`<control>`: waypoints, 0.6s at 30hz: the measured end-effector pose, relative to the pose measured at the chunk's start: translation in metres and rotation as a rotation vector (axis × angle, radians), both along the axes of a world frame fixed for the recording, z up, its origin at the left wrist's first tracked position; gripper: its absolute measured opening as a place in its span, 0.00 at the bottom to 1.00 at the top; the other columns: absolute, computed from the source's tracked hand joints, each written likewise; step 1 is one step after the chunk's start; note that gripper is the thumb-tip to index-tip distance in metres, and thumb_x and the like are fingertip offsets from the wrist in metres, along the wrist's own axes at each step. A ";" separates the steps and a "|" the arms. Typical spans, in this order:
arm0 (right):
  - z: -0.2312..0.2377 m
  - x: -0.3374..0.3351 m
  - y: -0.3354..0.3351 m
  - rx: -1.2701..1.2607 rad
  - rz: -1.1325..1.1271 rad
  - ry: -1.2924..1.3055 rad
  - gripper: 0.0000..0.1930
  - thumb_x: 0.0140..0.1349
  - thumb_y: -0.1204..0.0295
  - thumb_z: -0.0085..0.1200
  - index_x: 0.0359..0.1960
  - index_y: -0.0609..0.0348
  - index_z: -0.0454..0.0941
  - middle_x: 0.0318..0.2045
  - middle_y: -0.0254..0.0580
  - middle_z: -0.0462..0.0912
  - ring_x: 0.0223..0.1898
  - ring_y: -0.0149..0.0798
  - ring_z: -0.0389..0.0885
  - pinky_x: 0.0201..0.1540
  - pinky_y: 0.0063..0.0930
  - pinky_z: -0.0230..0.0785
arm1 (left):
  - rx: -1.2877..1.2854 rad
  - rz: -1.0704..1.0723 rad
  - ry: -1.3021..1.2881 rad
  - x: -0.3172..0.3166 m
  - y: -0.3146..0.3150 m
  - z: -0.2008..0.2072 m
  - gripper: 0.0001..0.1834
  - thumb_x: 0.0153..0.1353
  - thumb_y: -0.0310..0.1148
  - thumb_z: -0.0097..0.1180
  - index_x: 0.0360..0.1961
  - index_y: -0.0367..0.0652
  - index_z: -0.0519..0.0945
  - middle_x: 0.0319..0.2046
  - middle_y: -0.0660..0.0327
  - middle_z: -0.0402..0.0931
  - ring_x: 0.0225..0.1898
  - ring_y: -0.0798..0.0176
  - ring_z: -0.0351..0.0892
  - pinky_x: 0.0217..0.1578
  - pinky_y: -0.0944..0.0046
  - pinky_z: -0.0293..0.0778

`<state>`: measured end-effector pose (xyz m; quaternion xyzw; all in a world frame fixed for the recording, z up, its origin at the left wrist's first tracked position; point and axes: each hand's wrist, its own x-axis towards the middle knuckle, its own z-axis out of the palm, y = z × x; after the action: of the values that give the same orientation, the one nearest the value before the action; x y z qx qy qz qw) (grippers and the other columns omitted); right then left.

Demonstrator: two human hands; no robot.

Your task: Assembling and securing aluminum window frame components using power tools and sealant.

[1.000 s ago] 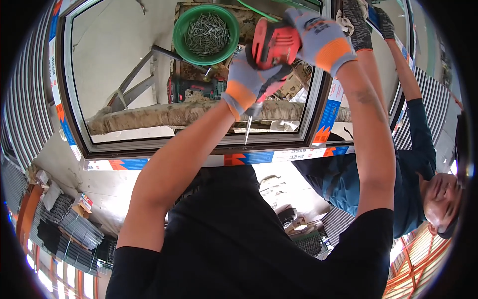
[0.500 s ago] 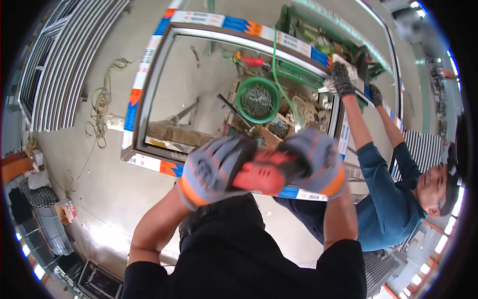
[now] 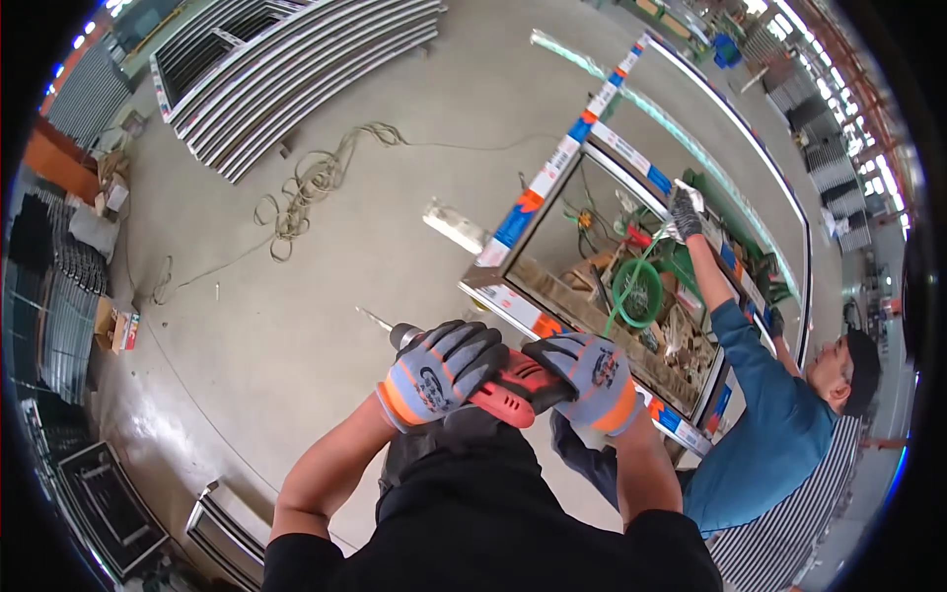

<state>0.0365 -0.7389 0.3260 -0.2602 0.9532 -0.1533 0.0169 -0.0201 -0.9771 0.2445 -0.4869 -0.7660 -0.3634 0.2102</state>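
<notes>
In front of my body I hold a red and black power drill (image 3: 513,399), level and clear of the frame. Its chuck and long bit (image 3: 373,318) point to the left. My left hand (image 3: 439,375), in a grey and black glove with an orange cuff, is wrapped over the drill's body behind the chuck. My right hand (image 3: 590,380), gloved alike, is closed on the drill's other end. To the right lies a metal window frame (image 3: 523,308) with blue, orange and white tape. Through its opening shows a green bucket (image 3: 636,293) of screws or similar small metal pieces.
A co-worker in a teal shirt (image 3: 764,395) leans over the frame's right side, one gloved hand (image 3: 686,214) holding a white cloth on it. Coiled cord (image 3: 296,197) lies on the floor at left. Stacked metal frames (image 3: 306,79) stand beyond it.
My view has swung left, so the frame sits farther right. The drill has come away from above the frame's edge, still in both hands, and its bit now shows.
</notes>
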 end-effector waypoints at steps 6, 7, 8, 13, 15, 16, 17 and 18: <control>0.003 -0.074 -0.089 0.138 0.043 -0.058 0.31 0.40 0.65 0.63 0.52 0.53 0.76 0.47 0.42 0.81 0.49 0.47 0.79 0.51 0.39 0.73 | 0.008 0.075 0.029 -0.060 -0.086 -0.011 0.23 0.41 0.33 0.62 0.43 0.41 0.78 0.44 0.53 0.80 0.47 0.48 0.80 0.48 0.53 0.76; 0.000 -0.089 -0.097 0.123 0.043 -0.039 0.30 0.41 0.65 0.62 0.52 0.53 0.76 0.47 0.41 0.81 0.49 0.46 0.79 0.52 0.39 0.72 | -0.002 0.064 0.011 -0.076 -0.095 -0.013 0.22 0.42 0.34 0.59 0.43 0.41 0.78 0.45 0.52 0.79 0.48 0.48 0.79 0.50 0.51 0.75; -0.002 -0.104 -0.102 0.107 0.042 -0.020 0.29 0.42 0.65 0.61 0.52 0.52 0.76 0.48 0.40 0.80 0.50 0.46 0.79 0.52 0.38 0.72 | -0.014 0.051 -0.007 -0.094 -0.101 -0.013 0.22 0.43 0.34 0.56 0.43 0.40 0.79 0.47 0.52 0.78 0.49 0.48 0.78 0.52 0.50 0.75; -0.027 -0.208 -0.122 0.065 -0.047 -0.021 0.28 0.44 0.64 0.60 0.52 0.51 0.76 0.46 0.39 0.80 0.50 0.44 0.78 0.51 0.38 0.72 | -0.053 -0.013 0.050 -0.218 -0.119 -0.017 0.20 0.43 0.31 0.58 0.41 0.40 0.78 0.44 0.52 0.79 0.45 0.48 0.80 0.46 0.52 0.77; -0.037 -0.260 -0.123 0.056 -0.021 0.024 0.30 0.42 0.62 0.61 0.52 0.50 0.75 0.49 0.38 0.78 0.51 0.42 0.77 0.51 0.37 0.71 | -0.074 -0.037 0.068 -0.275 -0.124 -0.018 0.20 0.43 0.31 0.59 0.41 0.40 0.78 0.43 0.52 0.79 0.44 0.48 0.80 0.45 0.52 0.77; -0.040 -0.289 -0.123 0.047 -0.042 0.030 0.30 0.42 0.62 0.61 0.52 0.50 0.75 0.49 0.38 0.78 0.51 0.42 0.77 0.51 0.37 0.71 | -0.088 -0.038 0.077 -0.305 -0.126 -0.019 0.19 0.43 0.31 0.60 0.40 0.41 0.78 0.42 0.52 0.80 0.43 0.48 0.81 0.45 0.52 0.77; -0.042 -0.321 -0.125 0.058 -0.030 -0.001 0.31 0.42 0.61 0.62 0.53 0.50 0.74 0.51 0.38 0.77 0.52 0.42 0.77 0.52 0.37 0.70 | -0.069 -0.053 0.077 -0.338 -0.127 -0.023 0.18 0.43 0.32 0.61 0.38 0.42 0.77 0.41 0.52 0.80 0.41 0.48 0.81 0.44 0.51 0.77; -0.040 -0.350 -0.128 0.070 -0.021 -0.037 0.32 0.43 0.60 0.62 0.55 0.50 0.73 0.53 0.37 0.76 0.53 0.42 0.76 0.53 0.37 0.69 | -0.077 -0.077 0.080 -0.369 -0.128 -0.021 0.18 0.43 0.32 0.61 0.38 0.42 0.77 0.41 0.52 0.80 0.41 0.48 0.81 0.44 0.51 0.77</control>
<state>-0.3136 -0.8668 0.2864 -0.2467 0.9601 -0.1249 0.0422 -0.3889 -1.1049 0.2239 -0.5377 -0.7511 -0.3218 0.2075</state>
